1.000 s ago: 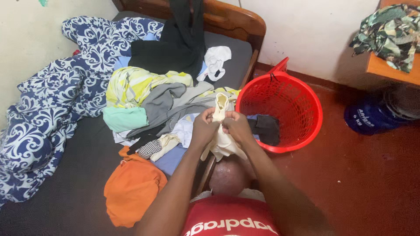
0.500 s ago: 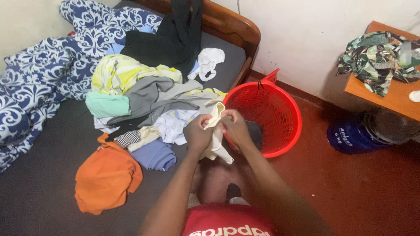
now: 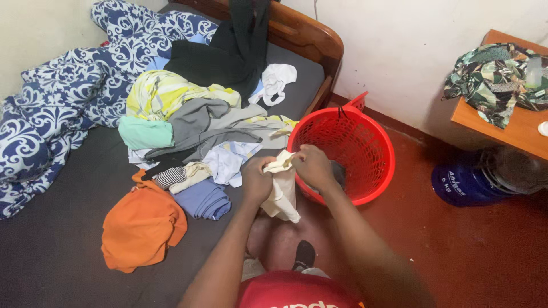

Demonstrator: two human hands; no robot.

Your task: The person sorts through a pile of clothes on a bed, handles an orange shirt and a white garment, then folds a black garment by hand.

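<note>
Bedroom seen from above: a dark grey bed fills the space to the left of my grip, with red floor to the right and a pale wall beyond. Far left of my grip lies a blue and white patterned duvet. Closer in sits an orange garment, then a loose pile of clothes in yellow, grey, mint and black. My left hand and right hand are both closed on a cream cloth, pinching its bunched top edge between them while the rest hangs down over my knee. Just right of my grip, touching the bed's edge, stands a red mesh laundry basket with something dark inside. Further right are a blue container on the floor and a wooden surface carrying a green patterned cloth. As I judge it, the pinch is small, so the cloth could slip to the floor, and my right elbow could nudge the light basket over.
</note>
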